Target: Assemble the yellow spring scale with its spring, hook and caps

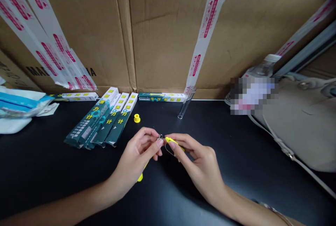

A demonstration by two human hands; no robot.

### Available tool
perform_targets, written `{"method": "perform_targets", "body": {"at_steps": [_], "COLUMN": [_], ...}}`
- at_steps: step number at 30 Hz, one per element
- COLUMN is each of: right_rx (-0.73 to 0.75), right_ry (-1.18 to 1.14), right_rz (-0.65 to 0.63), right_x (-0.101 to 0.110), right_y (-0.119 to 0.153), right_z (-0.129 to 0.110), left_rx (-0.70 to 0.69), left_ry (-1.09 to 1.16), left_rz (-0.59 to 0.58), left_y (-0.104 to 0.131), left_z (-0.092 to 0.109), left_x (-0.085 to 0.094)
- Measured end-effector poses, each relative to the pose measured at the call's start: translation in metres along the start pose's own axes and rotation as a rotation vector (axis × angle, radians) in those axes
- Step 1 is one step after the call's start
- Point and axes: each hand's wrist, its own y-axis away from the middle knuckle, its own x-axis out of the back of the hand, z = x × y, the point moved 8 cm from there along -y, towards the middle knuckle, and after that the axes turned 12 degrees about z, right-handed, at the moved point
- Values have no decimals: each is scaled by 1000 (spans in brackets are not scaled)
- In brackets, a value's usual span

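Observation:
Above the black table, both hands meet in the middle of the head view. My left hand point(140, 152) is closed, thumb and fingers pinching a small metal ring point(160, 136). A yellow plastic rod point(140, 177) sticks out below this palm; its middle is hidden by the hand. My right hand point(198, 159) pinches a yellow plastic piece point(172, 140) close to the ring, and a thin curved wire point(169, 150) hangs beside it. Whether ring and yellow piece are joined I cannot tell. Beyond the hands, a yellow cap point(137, 118) stands near a clear tube point(187, 103).
Several green-and-white spring scale boxes point(115, 121) lie at the left, and another box point(161, 97) rests against the large cardboard carton point(168, 36). At the right are a plastic bottle point(262, 68) and a grey bag point(301, 124). A blue-white packet point(22, 103) lies far left.

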Motion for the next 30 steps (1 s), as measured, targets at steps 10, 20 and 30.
{"method": "perform_targets", "body": {"at_steps": [10, 20, 30], "right_rx": [90, 53, -14], "right_ry": [85, 97, 49], "right_rz": [-53, -54, -75], "right_x": [-4, -7, -9], "right_y": [1, 1, 3], "right_z": [-3, 0, 5], "left_rx": [86, 42, 70], "left_ry": [-11, 27, 89], "left_rz": [-20, -13, 14], "left_y": [-8, -2, -1], "left_z": [-6, -8, -10], "left_x": [2, 0, 4]}}
